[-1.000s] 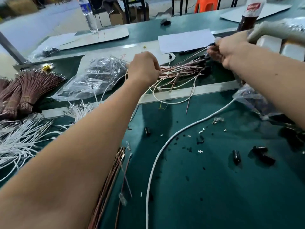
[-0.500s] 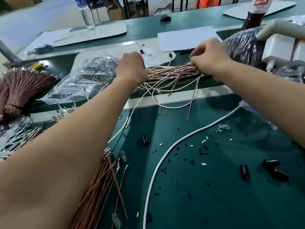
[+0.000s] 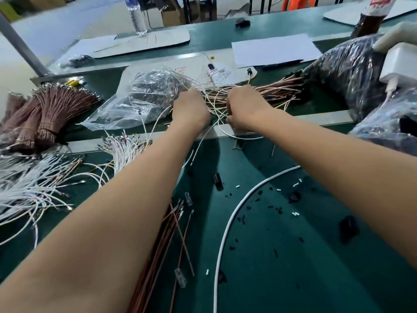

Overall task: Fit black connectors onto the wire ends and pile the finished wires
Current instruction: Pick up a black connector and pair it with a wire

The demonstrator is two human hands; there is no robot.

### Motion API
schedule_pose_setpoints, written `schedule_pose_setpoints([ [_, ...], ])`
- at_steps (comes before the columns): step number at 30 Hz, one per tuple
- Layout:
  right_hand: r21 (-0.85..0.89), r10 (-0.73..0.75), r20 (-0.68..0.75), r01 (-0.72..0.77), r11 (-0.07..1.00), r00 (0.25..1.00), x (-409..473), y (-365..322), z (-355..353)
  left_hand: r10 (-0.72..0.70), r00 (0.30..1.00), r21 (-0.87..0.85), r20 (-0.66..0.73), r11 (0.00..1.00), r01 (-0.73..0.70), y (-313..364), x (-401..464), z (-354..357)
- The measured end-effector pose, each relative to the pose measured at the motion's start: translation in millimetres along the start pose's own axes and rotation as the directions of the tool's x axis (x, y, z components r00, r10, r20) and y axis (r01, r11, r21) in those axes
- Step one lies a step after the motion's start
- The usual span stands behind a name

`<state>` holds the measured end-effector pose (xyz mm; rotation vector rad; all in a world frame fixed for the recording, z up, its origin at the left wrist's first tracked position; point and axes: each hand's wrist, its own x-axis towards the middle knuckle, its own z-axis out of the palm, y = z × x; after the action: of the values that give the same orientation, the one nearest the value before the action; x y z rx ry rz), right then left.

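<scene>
A pile of thin pinkish-brown wires (image 3: 279, 90) with black connectors on their right ends lies across the far side of the green bench. My left hand (image 3: 189, 108) grips the pile's left end with curled fingers. My right hand (image 3: 244, 107) holds the same wires a short way to the right, fingers curled round them. Loose loops of wire (image 3: 216, 98) bulge between the two hands. A single black connector (image 3: 217, 180) lies on the mat between my forearms. More brown wires (image 3: 162, 245) run under my left forearm.
Tied brown wire bundles (image 3: 45, 111) and white wires (image 3: 24, 190) lie at the left. A clear plastic bag (image 3: 140, 98) sits behind my left hand, dark bags (image 3: 347, 73) and a white charger (image 3: 399, 68) at the right. A white cable (image 3: 228, 227) curves across the mat among black scraps.
My right hand has slid left along the wire pile, from its connector end to close beside my left hand. The wires between the hands now bulge into loops.
</scene>
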<state>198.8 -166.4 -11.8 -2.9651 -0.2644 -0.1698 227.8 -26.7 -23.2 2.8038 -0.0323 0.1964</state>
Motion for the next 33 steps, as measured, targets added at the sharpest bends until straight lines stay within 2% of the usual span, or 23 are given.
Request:
schedule_pose_setpoints([
  [6, 0.204, 0.197, 0.018, -0.196, 0.959, 0.98, 4.8, -4.2, 0.8, 0.064, 0.998, -0.008, -0.008, 0.998, -0.064, 2.5, -4.1, -3.7],
  [12, 0.395, 0.291, -0.051, -0.248, 0.884, 0.955, -6.5, 5.8, -1.5, 0.12, 0.993, 0.083, -0.015, 0.99, -0.118, 2.8, -13.9, -18.0],
  [17, 0.487, 0.194, -0.104, -0.12, 0.865, 0.975, -42.6, 2.4, -22.4, 0.128, 0.989, 0.167, -0.077, 0.979, -0.114, -6.9, -33.8, -28.6],
  [18, 0.461, 0.138, -0.061, -0.095, 0.882, 0.989, -51.7, 0.0, -28.2, 0.123, 0.987, 0.176, -0.098, 0.979, -0.105, -7.4, -39.7, -31.1],
  [20, 0.425, 0.007, 0.128, -0.061, 0.903, 0.992, -69.3, -4.8, -37.2, 0.12, 0.987, 0.171, -0.104, 0.98, -0.101, -4.3, -55.2, -34.9],
  [22, 0.395, -0.078, 0.294, -0.047, 0.917, 0.953, -84.9, -10.3, -39.1, 0.15, 0.988, 0.099, -0.042, 0.984, -0.146, 2.9, -74.7, -35.7],
  [23, 0.39, -0.09, 0.303, -0.037, 0.92, 0.949, -90.4, -12.7, -37.4, 0.161, 0.987, 0.03, 0.001, 0.987, -0.161, 6.3, -84.2, -35.5],
  [25, 0.423, -0.054, 0.156, -0.017, 0.906, 0.986, -95.8, -16.3, -31.4, 0.109, 0.991, -0.181, 0.081, 0.979, -0.093, 9.4, -97.2, -35.4],
  [27, 0.567, 0.038, -0.006, -0.028, 0.823, 0.999, -101.0, -17.4, -24.0, 0.04, 0.99, -0.389, 0.138, 0.921, 0.017, 9.0, -106.6, -37.7],
  [30, 0.77, 0.131, -0.022, -0.066, 0.635, 0.991, -110.1, -17.2, -14.3, 0.031, 0.983, -0.494, 0.181, 0.867, 0.064, 6.8, -115.6, -44.0],
  [33, 0.81, 0.169, -0.046, -0.062, 0.583, 0.985, -116.2, -16.9, -10.7, 0.063, 0.98, -0.537, 0.191, 0.842, 0.05, 3.2, -120.7, -49.8],
])
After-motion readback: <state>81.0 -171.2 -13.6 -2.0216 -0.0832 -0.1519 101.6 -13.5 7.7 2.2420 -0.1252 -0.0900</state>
